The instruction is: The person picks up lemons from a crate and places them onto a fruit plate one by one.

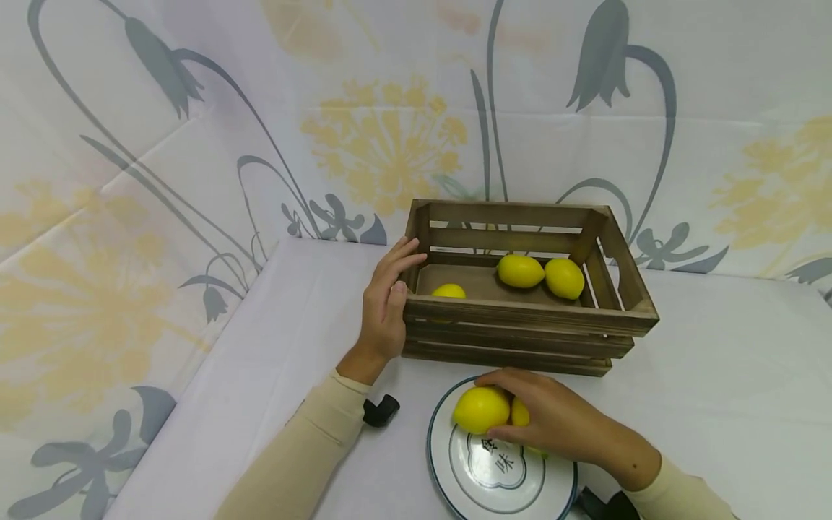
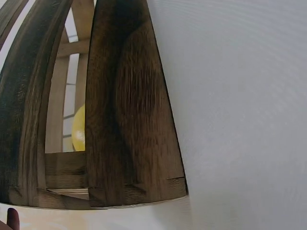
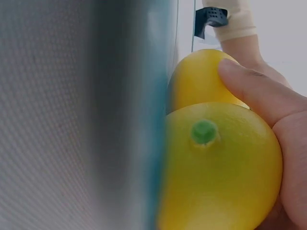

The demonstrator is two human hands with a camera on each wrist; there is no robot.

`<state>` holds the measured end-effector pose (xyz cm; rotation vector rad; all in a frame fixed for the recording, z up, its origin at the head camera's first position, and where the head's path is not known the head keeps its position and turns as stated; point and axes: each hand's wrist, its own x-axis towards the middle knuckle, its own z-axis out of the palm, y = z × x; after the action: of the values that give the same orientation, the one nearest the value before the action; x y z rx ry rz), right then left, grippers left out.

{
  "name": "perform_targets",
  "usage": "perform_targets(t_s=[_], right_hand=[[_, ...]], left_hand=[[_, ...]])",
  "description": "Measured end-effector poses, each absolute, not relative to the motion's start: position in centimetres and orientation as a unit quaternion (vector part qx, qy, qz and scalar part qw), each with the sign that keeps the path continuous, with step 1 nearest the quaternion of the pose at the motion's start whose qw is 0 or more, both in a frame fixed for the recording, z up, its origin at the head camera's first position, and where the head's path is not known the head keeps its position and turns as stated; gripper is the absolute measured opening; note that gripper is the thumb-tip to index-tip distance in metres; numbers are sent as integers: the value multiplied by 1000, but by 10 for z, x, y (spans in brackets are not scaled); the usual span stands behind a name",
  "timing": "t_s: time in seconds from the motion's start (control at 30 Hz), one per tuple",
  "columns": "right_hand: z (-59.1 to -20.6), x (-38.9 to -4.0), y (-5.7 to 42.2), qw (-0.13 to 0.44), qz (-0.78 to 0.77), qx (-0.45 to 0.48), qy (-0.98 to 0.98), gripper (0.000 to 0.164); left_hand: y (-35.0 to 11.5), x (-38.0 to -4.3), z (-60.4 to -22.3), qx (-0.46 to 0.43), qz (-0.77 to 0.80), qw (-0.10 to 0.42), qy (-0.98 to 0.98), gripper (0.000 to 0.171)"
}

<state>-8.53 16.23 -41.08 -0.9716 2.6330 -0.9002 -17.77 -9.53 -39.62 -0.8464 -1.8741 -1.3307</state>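
Observation:
My right hand (image 1: 552, 415) pinches a yellow lemon (image 1: 481, 409) between thumb and fingers over the white plate (image 1: 445, 462). Under the same palm a second lemon (image 1: 520, 412) is partly hidden. The right wrist view shows the thumb on the farther lemon (image 3: 196, 79), while a nearer lemon (image 3: 220, 167) with a green stem end lies against the palm. At the left end of a slatted wooden crate (image 1: 513, 310), my left hand (image 1: 385, 310) rests with fairly straight fingers along the side. Inside the crate are three lemons: one at front left (image 1: 448, 291), two at the right (image 1: 521, 271) (image 1: 564, 279).
The plate has a blue rim and dark characters at its centre, and stands just in front of the crate. A white cloth (image 1: 734, 390) covers the table. Flower-printed fabric (image 1: 390, 94) rises behind and at the left. Black wrist devices (image 1: 382, 412) show beside both forearms.

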Motion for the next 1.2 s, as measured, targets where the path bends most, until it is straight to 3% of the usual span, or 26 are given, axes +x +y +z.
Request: perform_targets(t_s=[0.3, 0.6, 1.0, 1.13, 1.2], right_hand=[[-410, -84, 163, 86, -297, -331, 892, 51], [-404, -81, 162, 26, -283, -343, 895, 46], [-380, -71, 167, -141, -283, -383, 868, 47], [-370, -68, 169, -172, -300, -398, 850, 33], [-364, -66, 171, -183, -306, -402, 844, 37]], left_hand=[[-93, -177, -399, -320, -521, 316, -725, 48], [-94, -178, -402, -319, -527, 318, -720, 48], [-93, -177, -403, -315, -527, 322, -720, 50], [-92, -177, -403, -315, -530, 324, -718, 49], [-92, -177, -403, -315, -531, 324, -717, 49]])
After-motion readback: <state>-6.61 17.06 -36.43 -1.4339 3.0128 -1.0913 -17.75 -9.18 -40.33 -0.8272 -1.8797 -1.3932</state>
